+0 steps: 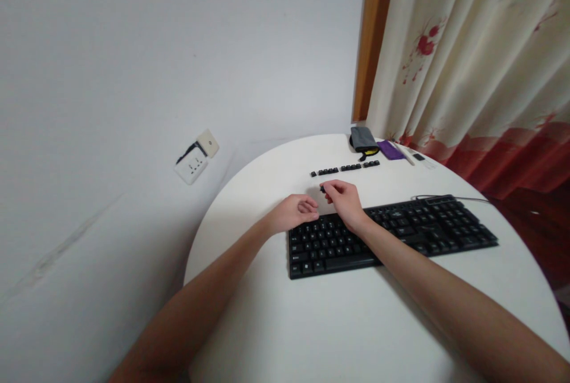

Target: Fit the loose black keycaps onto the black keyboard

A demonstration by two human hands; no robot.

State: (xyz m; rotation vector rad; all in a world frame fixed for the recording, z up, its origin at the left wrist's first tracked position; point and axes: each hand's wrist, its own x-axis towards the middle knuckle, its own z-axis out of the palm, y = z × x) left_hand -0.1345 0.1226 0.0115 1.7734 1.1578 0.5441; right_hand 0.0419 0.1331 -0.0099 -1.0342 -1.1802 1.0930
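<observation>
A black keyboard (347,261) lies on the round white table. My right hand (342,198) is above its back edge, pinching a small black keycap (322,189) between thumb and fingertips. Over the keyboard's back left corner rests my left hand (295,212), its fingers loosely curled and apart, with nothing visible in them. Beyond both hands, loose black keycaps (351,167) are set out in a row, with a single keycap (313,174) at the row's left end. My right hand and forearm hide part of the keyboard's middle.
At the table's (276,323) back right are a grey pouch (364,139), a purple cloth (390,150) and a pale stick-like item (404,154). The keyboard cable (467,198) runs off rightward. A wall with a socket (191,165) borders the left, a curtain (472,62) the right.
</observation>
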